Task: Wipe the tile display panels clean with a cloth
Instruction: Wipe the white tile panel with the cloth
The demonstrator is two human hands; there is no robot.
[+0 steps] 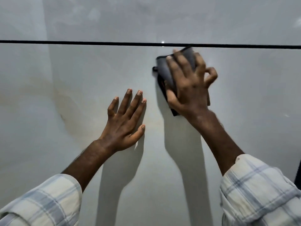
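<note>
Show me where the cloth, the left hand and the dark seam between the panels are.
cloth point(164, 69), head view, on its grey fold left of the fingers.
left hand point(125, 123), head view, on the back of the hand.
dark seam point(81, 42), head view, on the line's left stretch.

light is dim and cool, falling from the front, so both arms throw long soft shadows down the glossy tile panel point(81, 95). a small bright glint sits on the dark joint line point(97, 42). the right hand point(190, 85) and cloth point(164, 69) are motion-blurred; the left hand point(125, 121) is sharp. the joint line bows slightly toward the picture's edges.
</note>
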